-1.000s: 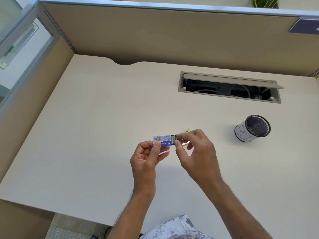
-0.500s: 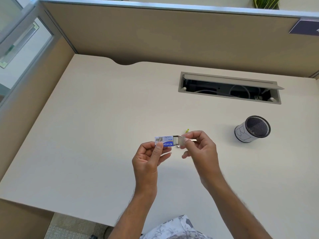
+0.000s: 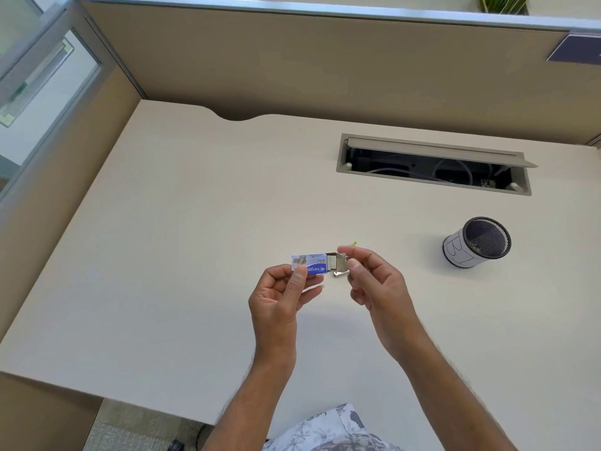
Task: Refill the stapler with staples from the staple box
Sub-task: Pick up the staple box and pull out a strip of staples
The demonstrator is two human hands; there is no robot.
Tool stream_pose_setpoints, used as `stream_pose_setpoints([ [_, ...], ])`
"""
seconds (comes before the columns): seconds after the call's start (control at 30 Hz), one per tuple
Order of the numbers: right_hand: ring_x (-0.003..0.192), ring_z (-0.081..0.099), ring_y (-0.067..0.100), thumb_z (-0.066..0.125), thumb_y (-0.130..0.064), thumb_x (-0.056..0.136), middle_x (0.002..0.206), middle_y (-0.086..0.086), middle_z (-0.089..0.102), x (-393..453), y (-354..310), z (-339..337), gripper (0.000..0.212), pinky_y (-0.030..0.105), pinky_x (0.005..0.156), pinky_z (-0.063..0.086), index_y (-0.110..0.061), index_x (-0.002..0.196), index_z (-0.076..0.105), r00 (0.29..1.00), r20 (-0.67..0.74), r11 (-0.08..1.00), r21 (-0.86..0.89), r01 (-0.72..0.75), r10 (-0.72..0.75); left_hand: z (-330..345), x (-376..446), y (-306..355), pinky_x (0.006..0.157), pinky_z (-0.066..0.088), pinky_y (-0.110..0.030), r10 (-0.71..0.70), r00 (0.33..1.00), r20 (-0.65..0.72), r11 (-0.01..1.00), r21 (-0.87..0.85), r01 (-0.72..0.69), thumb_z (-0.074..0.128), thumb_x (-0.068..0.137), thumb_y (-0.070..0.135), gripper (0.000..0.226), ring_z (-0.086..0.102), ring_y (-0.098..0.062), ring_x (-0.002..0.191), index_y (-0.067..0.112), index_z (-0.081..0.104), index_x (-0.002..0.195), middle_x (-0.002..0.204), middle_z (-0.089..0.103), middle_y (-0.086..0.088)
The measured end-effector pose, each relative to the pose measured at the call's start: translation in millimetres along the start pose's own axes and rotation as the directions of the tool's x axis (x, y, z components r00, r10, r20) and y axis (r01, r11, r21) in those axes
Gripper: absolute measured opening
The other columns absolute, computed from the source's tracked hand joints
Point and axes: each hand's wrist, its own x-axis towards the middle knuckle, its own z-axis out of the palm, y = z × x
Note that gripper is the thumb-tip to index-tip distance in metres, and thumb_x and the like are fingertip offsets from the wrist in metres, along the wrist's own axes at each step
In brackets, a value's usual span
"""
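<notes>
Pulled further out since before, the grey inner tray [image 3: 338, 262] is pinched by the right hand [image 3: 377, 288]; the left hand [image 3: 279, 297], thumb on top, pinches the small blue-and-white cardboard staple box [image 3: 309, 264].

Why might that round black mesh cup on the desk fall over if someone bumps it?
The mesh cup looks thin and see-through, so probably light. It appears to lean already, so a bump might tip it. Its round wall would likely let it roll across the desk.
</notes>
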Motion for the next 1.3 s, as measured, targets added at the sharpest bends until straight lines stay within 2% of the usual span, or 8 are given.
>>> stream_pose_setpoints([
  [0.2, 0.070, 0.043, 0.016, 0.071, -0.023, 0.090, 0.086, -0.001, 0.061, -3, 2, 6, 0.023, 0.021, 0.062, 0.038, -0.022, 0.112, 0.078, 0.994, -0.021, 0.993, -0.050, 0.103, -0.104, 1, -2, 0, 0.075, 0.064, -0.035, 0.017, 1.000, 0.011, 1.000, 0.022, -0.017, 0.066, 0.096, 0.007, 0.004, 0.078, -0.033, 0.085, 0.004, 0.065, 0.096, 0.094, 0.081, -0.014],
  [0.3, 0.070, 0.048, 0.032, 0.073, -0.024, 0.090, 0.085, 0.007, 0.063, -3, 4, 5, 0.021, 0.035, 0.071, 0.044, -0.025, 0.110, 0.078, 0.978, -0.018, 0.965, -0.168, 0.203, -0.209, 2, -3, 2, 0.074, 0.064, -0.034, 0.035, 0.999, 0.005, 0.999, 0.019, -0.036, 0.070, 0.090, 0.015, 0.015, 0.078, -0.033, 0.085, 0.003, 0.065, 0.096, 0.093, 0.081, -0.014],
  [0.37, 0.064, 0.046, 0.040, 0.074, -0.016, 0.092, 0.084, 0.003, 0.064, -2, 7, 3, 0.024, 0.037, 0.067, 0.044, -0.022, 0.114, 0.077, 0.962, 0.020, 0.930, -0.250, 0.270, -0.273, 2, -3, 4, 0.074, 0.064, -0.034, 0.045, 0.999, 0.002, 0.999, 0.016, -0.045, 0.071, 0.086, 0.020, 0.020, 0.078, -0.033, 0.084, 0.004, 0.066, 0.096, 0.093, 0.081, -0.014],
  [0.47, 0.057, 0.039, 0.033, 0.072, -0.009, 0.092, 0.087, -0.012, 0.065, -1, 7, -1, 0.031, 0.028, 0.059, 0.041, -0.016, 0.123, 0.073, 0.924, 0.109, 0.860, -0.340, 0.380, -0.366, 2, -4, 5, 0.075, 0.064, -0.034, 0.053, 0.999, 0.003, 0.998, 0.013, -0.053, 0.071, 0.085, 0.021, 0.019, 0.078, -0.033, 0.084, 0.005, 0.066, 0.095, 0.093, 0.081, -0.014],
  [0.7, 0.059, 0.045, 0.009, 0.068, -0.014, 0.093, 0.090, -0.008, 0.065, 3, 7, -2, 0.035, 0.017, 0.061, 0.037, -0.010, 0.127, 0.071, 0.847, 0.177, 0.676, -0.531, 0.511, -0.501, 1, -6, 6, 0.074, 0.064, -0.034, 0.090, 0.996, 0.000, 0.995, 0.031, -0.090, 0.072, 0.086, 0.019, 0.018, 0.079, -0.033, 0.082, 0.004, 0.066, 0.093, 0.091, 0.080, -0.017],
  [0.87, 0.055, 0.044, 0.028, 0.070, -0.014, 0.092, 0.090, -0.014, 0.066, 2, 7, -2, 0.033, 0.022, 0.058, 0.040, -0.014, 0.125, 0.072, 0.877, 0.130, 0.752, -0.466, 0.466, -0.463, 2, -6, 8, 0.076, 0.064, -0.037, 0.119, 0.993, 0.025, 0.991, 0.058, -0.120, 0.071, 0.088, 0.017, 0.018, 0.079, -0.035, 0.083, 0.002, 0.064, 0.094, 0.092, 0.080, -0.018],
  [1.13, 0.055, 0.038, 0.009, 0.072, -0.013, 0.089, 0.088, -0.019, 0.065, 3, 4, -2, 0.035, 0.018, 0.058, 0.037, -0.017, 0.124, 0.073, 0.880, 0.144, 0.765, -0.445, 0.466, -0.452, -1, -8, 9, 0.080, 0.064, -0.039, 0.156, 0.983, 0.096, 0.982, 0.094, -0.165, 0.070, 0.091, 0.015, 0.038, 0.077, -0.033, 0.084, 0.016, 0.065, 0.128, 0.097, 0.077, -0.017],
  [1.3, 0.057, 0.041, 0.023, 0.066, -0.018, 0.095, 0.086, -0.016, 0.066, -1, -1, -1, 0.031, 0.023, 0.056, 0.035, -0.016, 0.125, 0.073, 0.893, 0.159, 0.785, -0.429, 0.447, -0.421, -2, -8, 8, 0.080, 0.063, -0.038, 0.149, 0.985, 0.089, 0.981, 0.108, -0.159, 0.068, 0.092, 0.017, 0.034, 0.077, -0.031, 0.085, 0.014, 0.069, 0.125, 0.097, 0.077, -0.016],
])
